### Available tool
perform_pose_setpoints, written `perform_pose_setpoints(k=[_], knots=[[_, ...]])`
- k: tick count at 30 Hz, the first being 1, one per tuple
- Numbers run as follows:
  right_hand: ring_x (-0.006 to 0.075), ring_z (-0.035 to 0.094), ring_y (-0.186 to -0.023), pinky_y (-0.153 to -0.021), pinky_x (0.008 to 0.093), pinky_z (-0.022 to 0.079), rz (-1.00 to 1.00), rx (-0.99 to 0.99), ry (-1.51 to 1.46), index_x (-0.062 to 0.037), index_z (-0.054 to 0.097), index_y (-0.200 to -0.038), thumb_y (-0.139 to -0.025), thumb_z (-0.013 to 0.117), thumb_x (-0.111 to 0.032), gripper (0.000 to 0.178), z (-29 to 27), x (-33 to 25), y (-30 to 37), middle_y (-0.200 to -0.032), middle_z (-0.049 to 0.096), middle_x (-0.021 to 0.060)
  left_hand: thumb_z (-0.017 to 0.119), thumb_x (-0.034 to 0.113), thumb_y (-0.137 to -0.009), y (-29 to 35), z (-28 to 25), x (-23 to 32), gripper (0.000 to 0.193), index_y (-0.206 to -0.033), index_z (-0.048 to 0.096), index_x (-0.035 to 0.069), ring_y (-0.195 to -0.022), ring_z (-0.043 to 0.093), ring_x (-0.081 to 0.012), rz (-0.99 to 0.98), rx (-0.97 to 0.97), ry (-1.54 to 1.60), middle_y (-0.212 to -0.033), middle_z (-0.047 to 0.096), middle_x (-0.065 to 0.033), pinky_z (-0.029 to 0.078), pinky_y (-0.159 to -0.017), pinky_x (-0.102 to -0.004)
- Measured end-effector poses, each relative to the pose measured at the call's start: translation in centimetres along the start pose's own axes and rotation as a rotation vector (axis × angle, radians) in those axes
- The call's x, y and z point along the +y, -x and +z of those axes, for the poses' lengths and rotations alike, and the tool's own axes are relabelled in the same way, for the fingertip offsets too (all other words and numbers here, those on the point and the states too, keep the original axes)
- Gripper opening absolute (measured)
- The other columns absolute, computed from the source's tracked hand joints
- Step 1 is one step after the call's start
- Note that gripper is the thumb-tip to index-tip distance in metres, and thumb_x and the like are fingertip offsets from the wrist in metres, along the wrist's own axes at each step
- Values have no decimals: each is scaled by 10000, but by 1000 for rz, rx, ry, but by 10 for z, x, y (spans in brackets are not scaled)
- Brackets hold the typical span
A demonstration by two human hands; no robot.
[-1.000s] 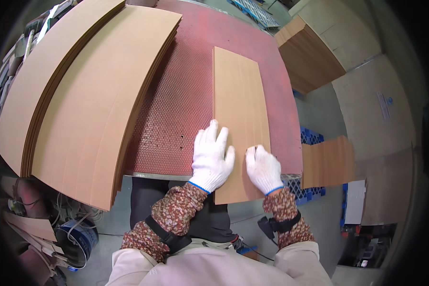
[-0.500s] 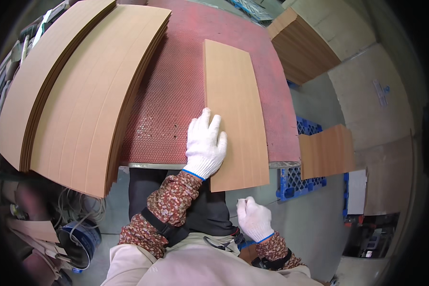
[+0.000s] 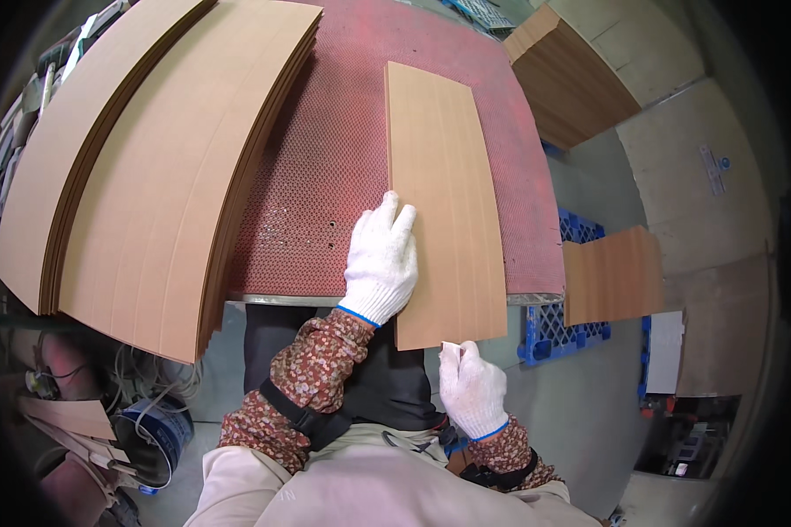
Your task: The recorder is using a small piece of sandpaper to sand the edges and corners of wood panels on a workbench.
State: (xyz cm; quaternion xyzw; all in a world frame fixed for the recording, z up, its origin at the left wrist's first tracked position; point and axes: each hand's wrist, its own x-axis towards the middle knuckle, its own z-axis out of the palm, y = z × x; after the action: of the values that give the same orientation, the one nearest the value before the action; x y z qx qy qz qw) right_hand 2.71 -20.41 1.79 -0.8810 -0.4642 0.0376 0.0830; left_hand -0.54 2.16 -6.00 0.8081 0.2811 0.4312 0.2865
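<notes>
A narrow stack of brown cardboard sheets (image 3: 453, 193) lies lengthwise on the red table, its near end jutting past the table edge. My left hand (image 3: 382, 259), in a white knitted glove, rests against the stack's left side with its fingers stretched and apart. At the near end is my right hand (image 3: 473, 388), gloved the same way, thumb and fingers pinched together right at the cardboard's edge. Whatever is between those fingertips is too small to make out.
Two taller cardboard stacks (image 3: 171, 176) cover the table's left side. The red table (image 3: 325, 167) has a textured, perforated top. Rightward on the floor are more cardboard stacks (image 3: 615, 277) and a blue pallet (image 3: 545, 334). A blue bucket (image 3: 163, 435) stands at lower left.
My right hand has moved up to the near edge of the cardboard stack, still pinched. The left hand stays by the stack's left side. The view has shifted slightly.
</notes>
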Motion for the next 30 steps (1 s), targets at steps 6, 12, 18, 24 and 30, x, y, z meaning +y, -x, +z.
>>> perform_pose_setpoints(k=[6,12,18,24,30], knots=[[357,702,-578,-500,480,543,-57,-73,109,-73,609,-951,-1079,612,-259,226,-20,0,-58,-687,641,134,618,-25,-907,-48,7,-1,410,-1317,609,-42,-1089,609,-494,29,5,11,-1407,583,-335,503,-1010,-539],[379,736,-695,-567,491,585,-118,-120,135,-66,645,-1018,-1073,525,-223,205,-34,11,-163,-922,645,174,631,-31,-897,-77,19,2,437,-1334,612,-37,-1161,606,-515,1,-51,19,-1435,574,-351,489,-1073,-551],[463,747,-852,-763,573,605,-139,-37,149,-37,650,-1036,-1087,485,-293,308,-20,27,-289,-1045,725,240,647,-21,-899,-82,18,4,478,-1376,611,-38,-1209,590,-532,-16,-83,35,-1465,565,-353,473,-1111,-553],[494,739,-1006,-878,588,602,-78,40,120,-17,683,-1115,-1082,454,-339,397,-31,19,-388,-1120,754,279,661,-22,-886,-64,12,18,505,-1388,617,-40,-1229,584,-536,-7,-61,44,-1477,559,-349,464,-1130,-554],[481,711,-1142,-998,593,556,-64,0,95,-9,711,-1188,-1055,453,-341,441,-27,17,-446,-1245,737,279,673,-30,-864,-26,-3,47,565,-1423,592,-40,-1276,574,-525,-69,-96,33,-1497,542,-353,439,-1162,-565]])
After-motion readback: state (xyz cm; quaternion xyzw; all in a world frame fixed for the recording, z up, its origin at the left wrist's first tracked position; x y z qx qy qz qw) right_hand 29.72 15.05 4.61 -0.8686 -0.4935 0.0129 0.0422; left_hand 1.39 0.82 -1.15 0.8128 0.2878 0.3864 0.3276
